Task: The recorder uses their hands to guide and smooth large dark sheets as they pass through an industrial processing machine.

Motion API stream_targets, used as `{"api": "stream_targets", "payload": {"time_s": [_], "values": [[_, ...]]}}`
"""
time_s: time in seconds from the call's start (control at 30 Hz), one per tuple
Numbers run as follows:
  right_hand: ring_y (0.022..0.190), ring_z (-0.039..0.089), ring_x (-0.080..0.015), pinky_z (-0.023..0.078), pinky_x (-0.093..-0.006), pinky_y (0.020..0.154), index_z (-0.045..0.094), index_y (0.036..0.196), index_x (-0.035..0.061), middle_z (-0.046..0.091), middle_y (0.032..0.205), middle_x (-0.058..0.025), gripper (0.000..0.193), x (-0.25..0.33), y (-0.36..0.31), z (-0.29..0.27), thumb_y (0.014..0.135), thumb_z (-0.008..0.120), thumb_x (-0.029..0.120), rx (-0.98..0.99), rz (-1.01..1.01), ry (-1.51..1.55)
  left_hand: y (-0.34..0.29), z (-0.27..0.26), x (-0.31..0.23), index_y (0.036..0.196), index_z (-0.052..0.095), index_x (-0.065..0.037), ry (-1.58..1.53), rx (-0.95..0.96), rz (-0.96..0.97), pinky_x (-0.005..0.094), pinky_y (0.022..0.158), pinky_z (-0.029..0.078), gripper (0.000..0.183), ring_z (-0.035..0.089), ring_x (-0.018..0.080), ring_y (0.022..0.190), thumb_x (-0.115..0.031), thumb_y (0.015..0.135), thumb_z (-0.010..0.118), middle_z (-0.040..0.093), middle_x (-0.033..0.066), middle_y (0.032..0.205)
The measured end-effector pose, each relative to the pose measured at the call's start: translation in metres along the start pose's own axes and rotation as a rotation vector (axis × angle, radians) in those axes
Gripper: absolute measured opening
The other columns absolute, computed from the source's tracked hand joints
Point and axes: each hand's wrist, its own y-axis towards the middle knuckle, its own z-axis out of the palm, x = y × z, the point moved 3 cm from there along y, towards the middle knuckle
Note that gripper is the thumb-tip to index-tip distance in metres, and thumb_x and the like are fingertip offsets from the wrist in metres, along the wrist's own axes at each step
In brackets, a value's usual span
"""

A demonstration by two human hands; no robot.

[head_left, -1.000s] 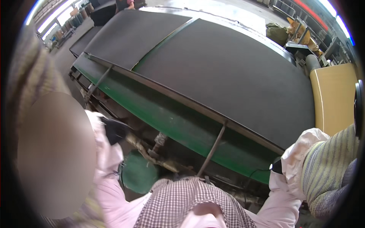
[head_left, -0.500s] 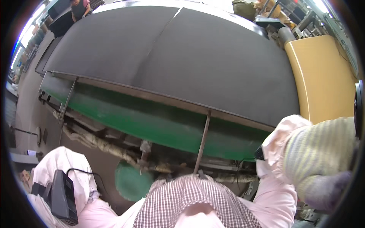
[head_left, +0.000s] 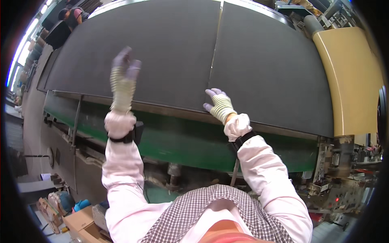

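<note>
Two large dark grey sheets, a left one [head_left: 162, 52] and a right one [head_left: 271, 69], lie side by side on a wide machine bed, with a narrow seam [head_left: 214, 54] between them. My left hand [head_left: 126, 75], in a striped knit glove with purple fingertips, reaches over the left sheet. It is slightly blurred, its fingers stretched out and holding nothing; whether it touches the sheet I cannot tell. At the near end of the seam is my right hand [head_left: 220, 104], gloved alike, fingers apart over the sheets' front edge and nothing in its grasp.
A green panel [head_left: 182, 146] runs below the bed's front edge. On the right are a curved tan sheet [head_left: 350, 77] and machine parts [head_left: 338, 194] with a red light. Another person [head_left: 73, 17] stands at the far left. A cardboard box [head_left: 81, 222] sits at lower left.
Both hands have moved forward over the sheets, the right one in from the right side. The seam appears farther right and straighter as the view shifted. The other person now leans forward.
</note>
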Motion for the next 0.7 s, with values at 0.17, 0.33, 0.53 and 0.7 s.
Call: {"api": "stream_targets", "payload": {"time_s": [0.17,0.33,0.53,0.7], "values": [[0.129,0.04,-0.0367,0.035,-0.0493,0.106,0.048,0.137,0.0134,0.041,0.142,-0.0158,0.071,-0.006,0.002,0.017,0.075,0.074,0.039,-0.014,0.227,-0.108,-0.027,-0.033,0.216,0.141,0.042,-0.018,1.15,0.631,-0.522,0.0438,0.113,0.03,0.088,0.03,0.0351,0.137,-0.048,0.067,0.079,0.034,0.0161,0.147],[0.13,0.037,-0.0378,0.036,-0.0505,0.104,0.05,0.133,0.0106,0.037,0.144,-0.0191,0.075,-0.065,-0.034,-0.008,0.072,0.076,0.044,-0.159,0.483,-0.153,-0.054,0.006,0.188,0.122,0.056,-0.011,1.035,0.614,-0.298,0.0441,0.101,0.042,0.07,0.046,0.0348,0.119,-0.043,0.065,0.079,0.052,0.0133,0.126],[0.12,0.049,-0.0372,0.043,-0.052,0.096,0.056,0.125,0.0096,0.051,0.13,-0.0171,0.063,-0.109,-0.054,-0.022,0.073,0.072,0.042,-0.223,0.468,-0.317,-0.076,0.005,0.171,0.115,0.061,-0.01,0.452,0.656,-0.554,0.0429,0.097,0.045,0.058,0.052,0.0329,0.116,-0.044,0.071,0.078,0.06,0.0146,0.116],[0.115,0.054,-0.0406,0.044,-0.0448,0.099,0.058,0.122,0.0024,0.055,0.127,-0.0245,0.059,-0.216,-0.108,-0.046,0.073,0.072,0.031,-0.345,0.379,-0.342,-0.024,-0.049,0.191,0.123,0.058,-0.008,1.34,0.474,-0.593,0.0449,0.097,0.044,0.064,0.053,0.0342,0.116,-0.05,0.076,0.07,0.058,0.0165,0.122]]}}
